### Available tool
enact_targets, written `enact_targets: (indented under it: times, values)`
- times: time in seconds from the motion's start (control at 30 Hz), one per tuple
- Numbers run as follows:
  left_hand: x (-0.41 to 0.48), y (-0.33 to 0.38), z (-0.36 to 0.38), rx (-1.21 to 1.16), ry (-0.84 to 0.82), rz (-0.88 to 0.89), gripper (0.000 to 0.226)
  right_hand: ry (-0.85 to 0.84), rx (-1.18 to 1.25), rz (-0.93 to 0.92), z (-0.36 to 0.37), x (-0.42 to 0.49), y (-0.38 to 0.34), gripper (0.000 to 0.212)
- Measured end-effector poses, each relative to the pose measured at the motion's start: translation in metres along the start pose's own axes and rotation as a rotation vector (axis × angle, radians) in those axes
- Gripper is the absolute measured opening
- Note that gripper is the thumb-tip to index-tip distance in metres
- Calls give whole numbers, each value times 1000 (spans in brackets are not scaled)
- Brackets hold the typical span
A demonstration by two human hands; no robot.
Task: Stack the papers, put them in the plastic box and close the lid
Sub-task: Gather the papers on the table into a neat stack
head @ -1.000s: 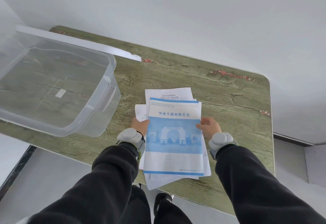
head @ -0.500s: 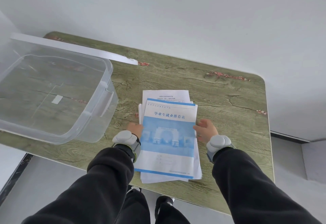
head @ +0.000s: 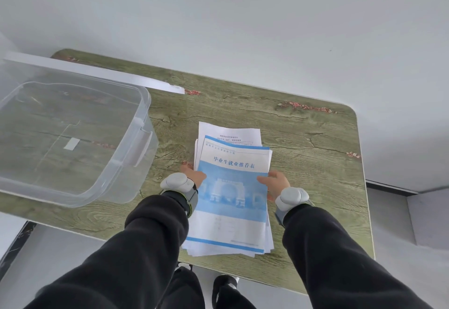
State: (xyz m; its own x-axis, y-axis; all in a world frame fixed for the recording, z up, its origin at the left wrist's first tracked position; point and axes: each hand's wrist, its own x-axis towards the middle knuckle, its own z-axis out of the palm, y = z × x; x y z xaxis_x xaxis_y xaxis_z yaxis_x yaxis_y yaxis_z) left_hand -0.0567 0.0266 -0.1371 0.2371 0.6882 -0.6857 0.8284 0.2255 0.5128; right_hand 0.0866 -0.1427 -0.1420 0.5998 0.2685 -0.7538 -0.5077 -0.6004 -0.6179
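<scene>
A pile of papers (head: pixel 230 194), topped by a blue and white sheet with printed characters, lies on the green wood-grain table (head: pixel 303 143). White sheets stick out unevenly at its far end. My left hand (head: pixel 194 175) grips the pile's left edge and my right hand (head: pixel 274 182) grips its right edge, thumbs on top. The clear plastic box (head: pixel 73 138) stands open and empty at the left of the table. Its clear lid (head: pixel 102 75) leans behind the box.
A white wall rises behind the table. The table's near edge runs just under the pile's lower end, with my shoes (head: pixel 223 284) and the grey floor below. Each wrist wears a grey band.
Both hands have closed in on the pile's sides and pushed the sheets closer together. The sheets overlap more neatly than a second ago.
</scene>
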Motion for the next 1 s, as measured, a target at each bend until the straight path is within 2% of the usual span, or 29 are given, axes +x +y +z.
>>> enact_targets:
  times: [0.07, 0.13, 0.27, 0.37, 0.53, 0.7, 0.9, 1.0]
  values:
    - [-7, 4, -4, 108, -156, 36, 15, -15, -36, 2, -1, 0, 0, 49]
    - [-7, 10, -6, 116, -193, 119, 6, -49, -4, 13, -3, -4, -8, 38]
    - [-14, 29, -19, -206, -191, 286, 18, -39, 108, 12, -15, -15, -29, 35]
    - [-30, 51, -35, -322, -258, 399, 19, -43, 133, -62, -26, -19, -46, 37]
    - [-49, 84, -57, -452, -312, 585, 28, 0, 252, -439, -47, -43, -81, 33]
    - [-65, 104, -61, -539, -262, 655, 39, 103, 141, -720, -54, -69, -100, 44]
    - [-62, 92, -49, -565, -199, 599, 35, 89, 97, -714, -51, -74, -81, 27]
    - [-60, 91, -44, -577, -183, 633, 40, 113, 49, -719, -51, -74, -76, 32]
